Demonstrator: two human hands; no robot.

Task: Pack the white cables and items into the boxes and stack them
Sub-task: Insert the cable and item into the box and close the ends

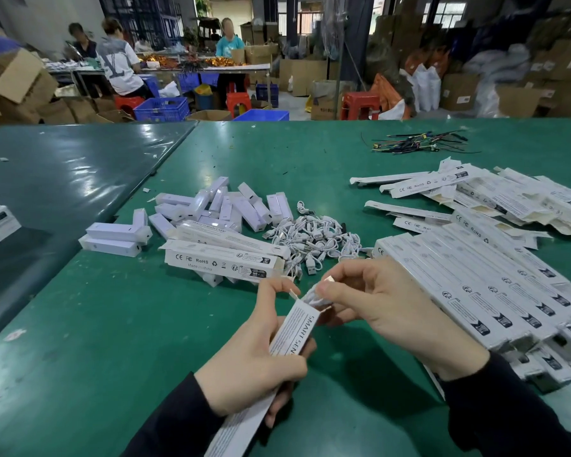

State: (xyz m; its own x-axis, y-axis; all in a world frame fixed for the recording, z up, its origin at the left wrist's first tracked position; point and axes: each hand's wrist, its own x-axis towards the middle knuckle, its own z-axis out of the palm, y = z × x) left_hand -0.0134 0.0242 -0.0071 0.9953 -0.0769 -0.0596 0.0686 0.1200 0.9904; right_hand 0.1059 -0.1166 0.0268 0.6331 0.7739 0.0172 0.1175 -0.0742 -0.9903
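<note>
Green table [145, 324]: left hand [254, 354] grips box [292, 328], open end up.

open white box [290, 334], cable [314, 296] inside

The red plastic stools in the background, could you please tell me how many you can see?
4: one beside the blue crate at left, two under the far table, one right of centre. Others may be hidden.

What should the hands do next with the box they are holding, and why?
Probably push the white cable fully in and tuck the flap. The left hand grips the box, its end is open, and the right hand pinches the cable at the mouth.
</note>
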